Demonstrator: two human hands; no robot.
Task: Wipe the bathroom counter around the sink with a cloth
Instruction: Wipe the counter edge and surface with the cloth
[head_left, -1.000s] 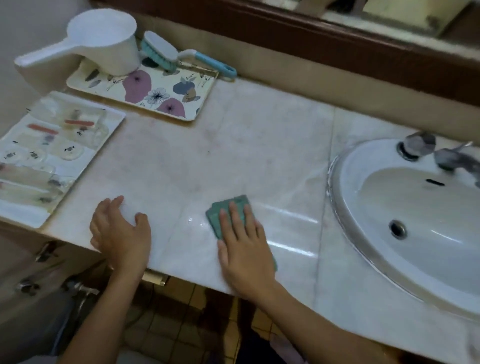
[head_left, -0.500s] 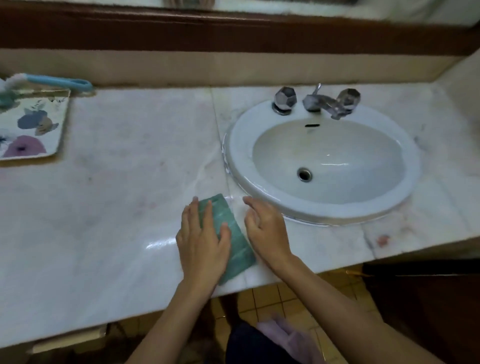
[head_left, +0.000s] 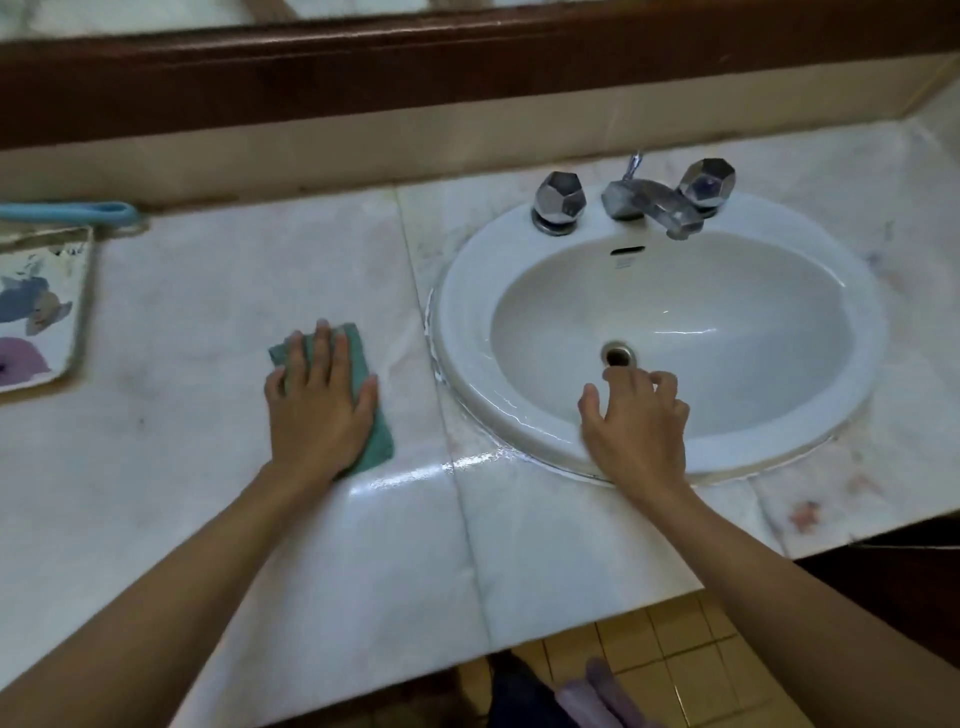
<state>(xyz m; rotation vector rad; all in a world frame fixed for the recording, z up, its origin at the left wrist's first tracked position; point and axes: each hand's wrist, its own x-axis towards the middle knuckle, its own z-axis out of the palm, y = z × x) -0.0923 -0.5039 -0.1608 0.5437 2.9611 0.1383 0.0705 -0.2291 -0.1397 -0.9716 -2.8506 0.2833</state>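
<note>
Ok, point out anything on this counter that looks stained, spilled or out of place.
A reddish blotch marks the counter near its front edge, right of the sink; it looks like a stain on the pale marble. A wet sheen lies beside the cloth, likely just wiping. Nothing else stands out.

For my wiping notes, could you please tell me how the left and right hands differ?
The left hand lies flat, fingers straight, on the green cloth; the right hand curls its fingers loosely and holds nothing. The left hand is on the counter beside the sink; the right hand is over the sink's near rim. Both are bare, palms down.
</note>
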